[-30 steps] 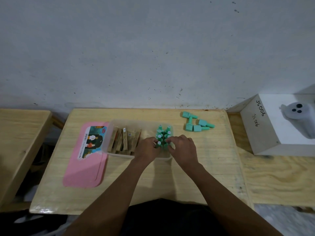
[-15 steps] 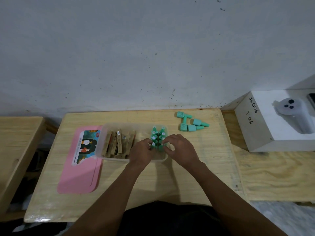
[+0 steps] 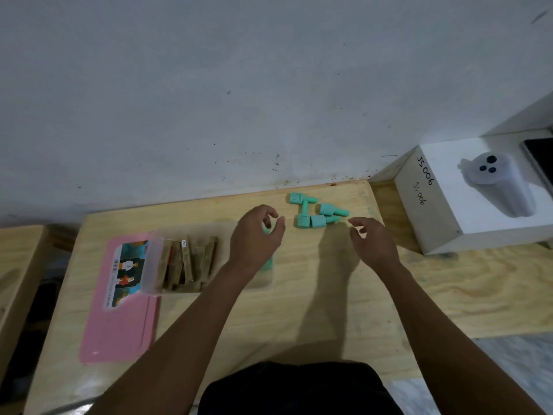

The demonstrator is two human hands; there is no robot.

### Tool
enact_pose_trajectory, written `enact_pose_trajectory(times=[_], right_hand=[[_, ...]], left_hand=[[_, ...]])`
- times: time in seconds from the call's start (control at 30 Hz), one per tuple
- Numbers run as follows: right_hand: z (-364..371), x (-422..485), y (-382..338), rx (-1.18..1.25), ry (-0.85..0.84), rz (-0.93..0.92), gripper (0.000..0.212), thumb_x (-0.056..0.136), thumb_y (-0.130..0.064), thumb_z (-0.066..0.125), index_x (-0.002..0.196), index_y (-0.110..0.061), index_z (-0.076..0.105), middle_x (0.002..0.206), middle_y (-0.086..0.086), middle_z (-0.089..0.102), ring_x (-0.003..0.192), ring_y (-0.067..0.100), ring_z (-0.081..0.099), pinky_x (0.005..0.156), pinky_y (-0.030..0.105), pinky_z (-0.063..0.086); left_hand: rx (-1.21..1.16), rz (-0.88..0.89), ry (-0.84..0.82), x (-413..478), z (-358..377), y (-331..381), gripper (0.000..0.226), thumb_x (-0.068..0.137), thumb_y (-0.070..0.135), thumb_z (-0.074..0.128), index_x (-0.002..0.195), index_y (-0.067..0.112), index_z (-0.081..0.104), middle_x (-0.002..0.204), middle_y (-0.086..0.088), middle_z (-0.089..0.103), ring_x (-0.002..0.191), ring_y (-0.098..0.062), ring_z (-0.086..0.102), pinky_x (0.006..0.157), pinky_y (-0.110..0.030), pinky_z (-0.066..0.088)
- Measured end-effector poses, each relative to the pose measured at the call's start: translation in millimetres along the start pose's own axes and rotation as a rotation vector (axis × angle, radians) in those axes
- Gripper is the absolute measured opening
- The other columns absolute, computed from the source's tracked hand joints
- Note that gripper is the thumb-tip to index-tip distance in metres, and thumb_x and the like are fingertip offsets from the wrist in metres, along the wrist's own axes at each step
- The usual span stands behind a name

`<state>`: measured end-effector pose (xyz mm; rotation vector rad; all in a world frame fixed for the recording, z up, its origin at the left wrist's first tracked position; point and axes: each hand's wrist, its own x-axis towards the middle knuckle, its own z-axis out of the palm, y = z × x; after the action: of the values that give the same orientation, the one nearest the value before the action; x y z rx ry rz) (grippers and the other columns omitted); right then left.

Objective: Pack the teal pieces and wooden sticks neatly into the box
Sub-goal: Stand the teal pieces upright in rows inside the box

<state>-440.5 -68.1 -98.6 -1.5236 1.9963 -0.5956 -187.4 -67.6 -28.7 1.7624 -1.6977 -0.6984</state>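
Observation:
A clear plastic box [image 3: 151,265] sits on the wooden table [image 3: 299,310]. Wooden sticks [image 3: 188,262] lie side by side in its left half. My left hand [image 3: 257,235] hovers over the box's right half, fingers curled and apart, hiding most of the teal pieces packed there; slivers of teal [image 3: 267,232] show by its fingers. Several loose teal pieces [image 3: 314,212] lie on the table at the back, right of the box. My right hand [image 3: 371,241] is open just right of and below them, holding nothing.
A pink lid [image 3: 119,319] with a picture label lies left of the box. A white carton [image 3: 469,205] marked JS006 stands at the right with a pale device on top. A grey wall runs behind the table. Another wooden surface [image 3: 15,265] is at far left.
Both hands have lifted off the teal pieces in the box and moved up and right toward the loose teal pieces. The camera view has shifted as well.

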Motion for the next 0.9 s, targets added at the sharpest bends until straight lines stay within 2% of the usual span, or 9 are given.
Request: enact_pose_trajectory(times=[0.1, 0.2, 0.37, 0.43, 0.53, 0.63, 0.7, 0.8, 0.9], right_hand=[[0.5, 16.2, 4.1, -0.001, -0.021, 0.020, 0.032, 0.090, -0.015, 0.059, 0.122, -0.020, 0.064, 0.122, 0.005, 0.063, 0.104, 0.021, 0.061, 0.087, 0.034, 0.050], [0.1, 33.2, 2.7, -0.009, -0.070, 0.035, 0.035, 0.090, -0.013, 0.059, 0.125, -0.019, 0.062, 0.125, 0.009, 0.061, 0.110, 0.026, 0.059, 0.094, 0.041, 0.050], [-0.6, 56.4, -2.1, -0.082, -0.139, 0.047, 0.040, 0.092, -0.008, 0.049, 0.129, -0.017, 0.059, 0.129, 0.010, 0.058, 0.114, 0.026, 0.056, 0.095, 0.038, 0.046], [2.5, 63.4, 0.0, -0.114, -0.177, 0.031, 0.038, 0.093, -0.011, 0.050, 0.129, -0.019, 0.059, 0.128, 0.009, 0.058, 0.114, 0.025, 0.055, 0.095, 0.038, 0.047], [5.9, 69.8, 1.2, -0.160, -0.236, 0.014, 0.035, 0.093, -0.019, 0.051, 0.127, -0.022, 0.059, 0.122, 0.008, 0.058, 0.109, 0.025, 0.055, 0.090, 0.042, 0.051], [6.2, 72.1, 0.1, -0.217, -0.254, -0.032, 0.031, 0.093, -0.025, 0.053, 0.123, -0.022, 0.061, 0.116, 0.007, 0.058, 0.105, 0.025, 0.056, 0.084, 0.044, 0.052], [6.2, 72.9, 0.6, -0.230, -0.259, -0.037, 0.031, 0.094, -0.026, 0.053, 0.123, -0.022, 0.061, 0.115, 0.005, 0.058, 0.104, 0.023, 0.055, 0.082, 0.043, 0.052], [5.9, 72.9, 1.1, -0.180, -0.266, -0.010, 0.032, 0.094, -0.026, 0.055, 0.125, -0.021, 0.062, 0.114, 0.005, 0.059, 0.103, 0.022, 0.056, 0.082, 0.038, 0.050], [3.7, 69.1, -0.9, -0.050, -0.201, 0.046, 0.032, 0.094, -0.021, 0.055, 0.125, -0.015, 0.062, 0.117, 0.008, 0.061, 0.104, 0.023, 0.057, 0.084, 0.033, 0.045]], left_hand=[[0.098, -0.031, -0.177, 31.3, 23.0, 13.5, 0.024, 0.086, 0.039, 0.060, 0.105, 0.024, 0.062, 0.087, 0.004, 0.059, 0.067, -0.012, 0.051, 0.063, -0.031, 0.047], [0.126, -0.106, -0.354, 62.4, 49.9, 22.7, 0.035, 0.089, 0.033, 0.057, 0.120, 0.018, 0.058, 0.101, -0.003, 0.064, 0.088, -0.023, 0.061, 0.080, -0.034, 0.051], [0.274, -0.261, -0.472, 89.9, 86.1, 21.6, 0.037, 0.091, 0.026, 0.049, 0.125, 0.011, 0.054, 0.124, -0.011, 0.061, 0.113, -0.030, 0.058, 0.096, -0.042, 0.049], [0.324, -0.329, -0.490, 96.2, 96.2, 18.5, 0.036, 0.089, 0.021, 0.049, 0.123, 0.010, 0.055, 0.126, -0.011, 0.059, 0.113, -0.030, 0.057, 0.095, -0.040, 0.048], [0.318, -0.399, -0.496, 104.1, 108.8, 9.2, 0.028, 0.088, 0.018, 0.049, 0.111, 0.008, 0.060, 0.115, -0.013, 0.064, 0.103, -0.031, 0.061, 0.084, -0.039, 0.051], [0.305, -0.414, -0.451, 108.6, 116.9, 2.9, 0.030, 0.090, 0.032, 0.051, 0.094, 0.007, 0.066, 0.099, -0.013, 0.069, 0.086, -0.028, 0.064, 0.065, -0.033, 0.046], [0.344, -0.404, -0.414, 110.2, 118.6, 2.9, 0.031, 0.087, 0.040, 0.056, 0.090, 0.010, 0.068, 0.094, -0.007, 0.070, 0.080, -0.024, 0.064, 0.060, -0.030, 0.042], [0.376, -0.408, -0.383, 112.4, 119.5, 3.1, 0.030, 0.083, 0.038, 0.063, 0.101, 0.014, 0.070, 0.100, -0.002, 0.070, 0.090, -0.022, 0.066, 0.064, -0.029, 0.043], [0.324, -0.433, -0.371, 113.7, 118.2, -0.1, 0.033, 0.081, 0.030, 0.065, 0.111, 0.015, 0.067, 0.115, -0.003, 0.068, 0.105, -0.023, 0.064, 0.078, -0.033, 0.050]])
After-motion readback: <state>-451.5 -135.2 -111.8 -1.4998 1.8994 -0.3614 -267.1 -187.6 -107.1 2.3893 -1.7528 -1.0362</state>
